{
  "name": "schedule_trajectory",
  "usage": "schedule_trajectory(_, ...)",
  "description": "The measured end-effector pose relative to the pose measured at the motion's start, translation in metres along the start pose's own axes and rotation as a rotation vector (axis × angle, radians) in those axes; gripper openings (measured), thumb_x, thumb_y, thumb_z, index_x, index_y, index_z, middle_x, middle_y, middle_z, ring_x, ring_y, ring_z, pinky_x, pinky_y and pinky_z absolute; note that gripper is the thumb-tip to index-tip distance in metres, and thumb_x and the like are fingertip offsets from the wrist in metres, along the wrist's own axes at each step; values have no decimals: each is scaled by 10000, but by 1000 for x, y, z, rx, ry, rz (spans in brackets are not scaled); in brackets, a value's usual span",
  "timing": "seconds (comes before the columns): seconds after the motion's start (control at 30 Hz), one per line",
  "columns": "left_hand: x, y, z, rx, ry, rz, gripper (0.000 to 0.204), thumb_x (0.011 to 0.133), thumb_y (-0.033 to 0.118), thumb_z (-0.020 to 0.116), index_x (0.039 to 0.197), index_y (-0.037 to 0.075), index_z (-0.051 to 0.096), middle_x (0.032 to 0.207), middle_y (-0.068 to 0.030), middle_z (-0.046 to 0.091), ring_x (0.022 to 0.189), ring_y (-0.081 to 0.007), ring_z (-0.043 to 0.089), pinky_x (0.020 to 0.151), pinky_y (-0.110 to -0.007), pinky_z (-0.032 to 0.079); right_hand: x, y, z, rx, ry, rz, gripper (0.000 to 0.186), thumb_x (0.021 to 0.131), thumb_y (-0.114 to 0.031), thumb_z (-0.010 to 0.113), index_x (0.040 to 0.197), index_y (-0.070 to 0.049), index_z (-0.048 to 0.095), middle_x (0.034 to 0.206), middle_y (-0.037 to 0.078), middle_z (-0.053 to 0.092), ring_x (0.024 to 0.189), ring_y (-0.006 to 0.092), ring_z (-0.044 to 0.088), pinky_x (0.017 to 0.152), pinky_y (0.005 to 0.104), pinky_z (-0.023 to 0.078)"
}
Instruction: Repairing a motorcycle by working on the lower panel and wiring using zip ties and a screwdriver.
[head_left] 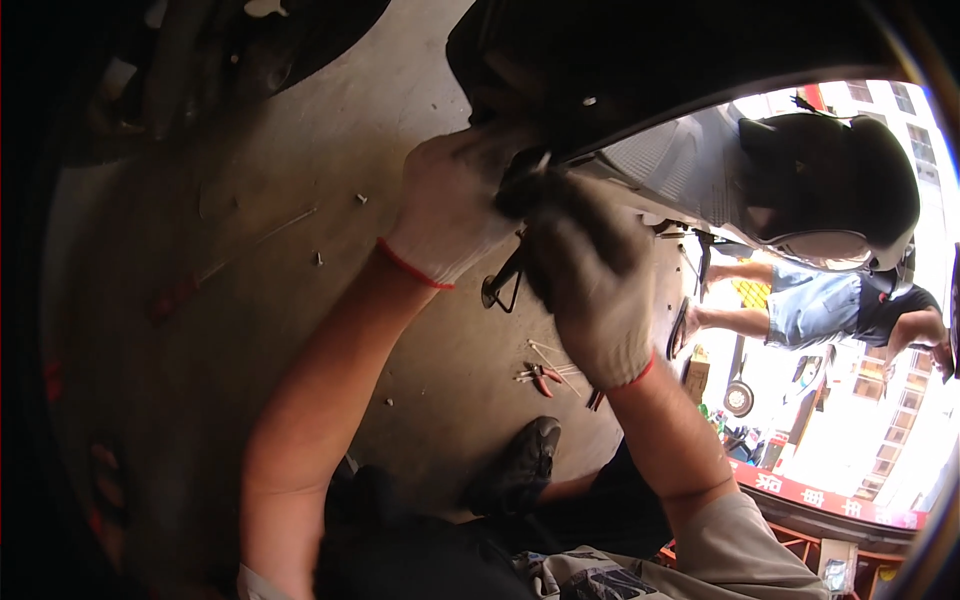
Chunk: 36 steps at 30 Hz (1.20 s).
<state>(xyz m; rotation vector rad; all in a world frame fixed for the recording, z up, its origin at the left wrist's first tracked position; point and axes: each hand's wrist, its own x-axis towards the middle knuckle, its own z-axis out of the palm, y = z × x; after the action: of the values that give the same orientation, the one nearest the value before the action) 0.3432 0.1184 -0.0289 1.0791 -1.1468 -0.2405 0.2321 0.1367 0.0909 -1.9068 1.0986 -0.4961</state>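
Both hands wear whitish work gloves with red cuffs, dirty on the fingers. My left hand (445, 205) is raised against the lower edge of a large black vehicle panel (640, 55), its fingers curled round and partly hidden. Close beside it, my right hand (595, 270) is closed and blurred by motion. Between the two hands lies a small black part (517, 186); its kind I cannot make out. Just below them, a dark metal stand-like piece (503, 285) points down to the floor.
Red-handled pliers (545, 378) and thin rods lie on the concrete floor (330, 250) near my shoe (535, 450). Several screws and a red-handled screwdriver (185, 293) are further left. At right are a grey-black scooter seat (830, 185) and a person in denim shorts (810, 305).
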Motion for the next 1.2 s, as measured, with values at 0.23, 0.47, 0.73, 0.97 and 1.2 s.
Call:
schedule_trajectory(0.23,-27,8,-18,-47,40,-192,232,935,32,599,1163,3,628,867,-49,641,705,-93,581,650,-253,495,-60,66,-27,-602,-475,-73,272,941,-167,586,1207,-110,593,910,120,714,841,299,707,735,408,554)
schedule_trajectory(0.47,-42,10,-15,-317,-75,-617,201,970,100,599,1146,7,629,861,-21,635,712,-83,582,646,-241,498,-49,145,-106,386,-126,599,316,936,-121,593,1229,-5,602,1022,130,701,901,236,700,783,340,573)
schedule_trajectory(0.73,-46,22,-7,-360,-78,-750,201,977,163,606,1118,24,643,833,-26,637,655,-73,568,584,-221,445,6,166,-129,-1347,75,-554,197,948,-156,609,1117,-91,686,1189,79,685,1052,191,663,893,295,542)
schedule_trajectory(0.97,-52,26,-13,-332,-56,-770,173,987,121,590,1108,7,639,844,-51,662,663,-89,602,606,-237,489,26,161,-107,-1095,319,-414,213,921,-271,595,1071,-166,705,971,71,740,785,260,720,686,384,601)
schedule_trajectory(1.2,-59,23,-15,-368,-53,-812,179,978,116,604,1113,7,643,853,-45,668,671,-93,605,600,-240,489,33,155,-100,-1460,352,-541,151,884,-197,588,989,-178,695,833,75,715,647,258,702,532,391,585)
